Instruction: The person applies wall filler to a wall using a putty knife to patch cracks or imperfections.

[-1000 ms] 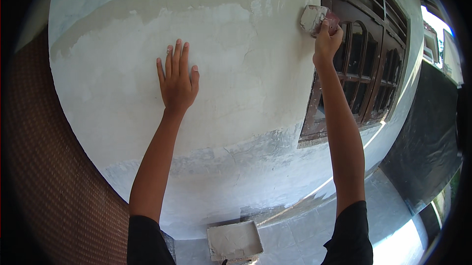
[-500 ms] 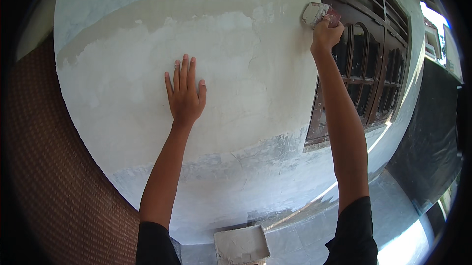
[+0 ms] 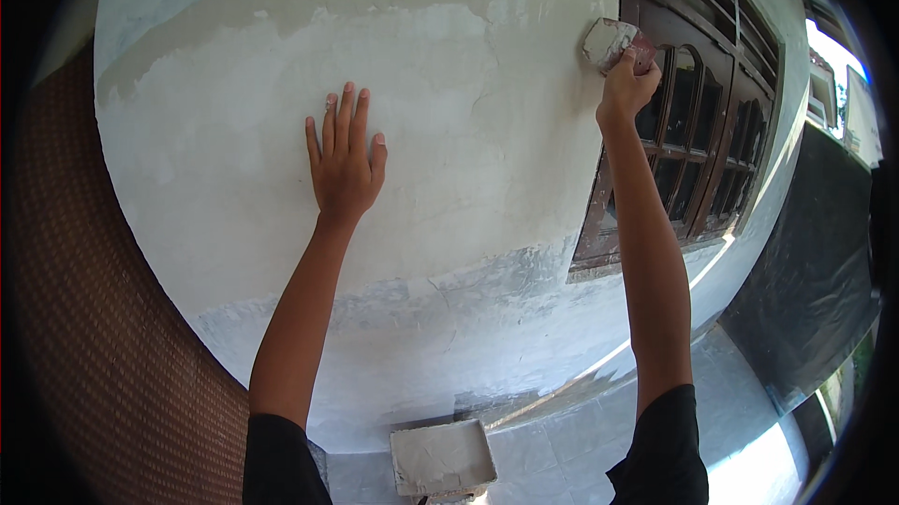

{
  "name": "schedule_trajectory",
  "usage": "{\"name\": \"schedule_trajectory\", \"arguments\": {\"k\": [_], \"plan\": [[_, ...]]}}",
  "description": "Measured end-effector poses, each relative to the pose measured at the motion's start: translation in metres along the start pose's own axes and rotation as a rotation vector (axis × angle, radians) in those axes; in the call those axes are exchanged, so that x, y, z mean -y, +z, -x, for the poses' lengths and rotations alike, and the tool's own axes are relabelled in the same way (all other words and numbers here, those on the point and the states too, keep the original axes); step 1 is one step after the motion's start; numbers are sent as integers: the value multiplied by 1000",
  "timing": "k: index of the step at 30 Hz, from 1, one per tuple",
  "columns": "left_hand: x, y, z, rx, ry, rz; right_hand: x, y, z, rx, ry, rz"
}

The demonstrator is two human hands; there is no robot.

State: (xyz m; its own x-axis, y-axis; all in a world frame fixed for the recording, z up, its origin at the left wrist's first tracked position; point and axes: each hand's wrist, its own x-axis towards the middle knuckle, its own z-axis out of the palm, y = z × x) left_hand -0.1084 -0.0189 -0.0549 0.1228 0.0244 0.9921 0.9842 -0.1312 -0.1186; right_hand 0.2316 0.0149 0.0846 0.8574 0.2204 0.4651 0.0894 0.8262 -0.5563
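Observation:
My left hand (image 3: 346, 163) lies flat against the pale plastered wall (image 3: 440, 149), fingers spread, with a white smear on one fingertip. High on the right, my right hand (image 3: 629, 93) grips a putty scraper (image 3: 611, 43) with a reddish-brown grip part. Whitish filler coats its blade, which is at the wall beside the window frame. Whether the blade's edge presses on the wall is hard to make out. Low in the middle stands a shallow tray (image 3: 444, 458) spread with greyish filler.
A dark brown wooden window (image 3: 688, 131) with glass panes adjoins the wall on the right. Woven brown matting (image 3: 122, 318) stands along the left. Grey floor tiles (image 3: 581, 449) run along the wall's foot. A dark sheet (image 3: 805, 262) hangs at far right.
The scraper in my right hand has moved slightly down along the window's edge. My left hand keeps its place on the wall, while the whole view has shifted a little.

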Motion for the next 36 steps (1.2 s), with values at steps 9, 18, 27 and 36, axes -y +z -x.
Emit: {"name": "schedule_trajectory", "arguments": {"k": [9,18,27,36], "plan": [[-2,-5,1,-16,7,-2,-10,-4,5,276,-299,210],[5,-11,2,-19,1,-22,1,-11,46,529,-361,-43],[-4,1,6,-1,6,8,-26,-30,-9,-21,-2,49],[0,-4,11,0,8,-12,0,-26,74,718,-538,-16]]}}
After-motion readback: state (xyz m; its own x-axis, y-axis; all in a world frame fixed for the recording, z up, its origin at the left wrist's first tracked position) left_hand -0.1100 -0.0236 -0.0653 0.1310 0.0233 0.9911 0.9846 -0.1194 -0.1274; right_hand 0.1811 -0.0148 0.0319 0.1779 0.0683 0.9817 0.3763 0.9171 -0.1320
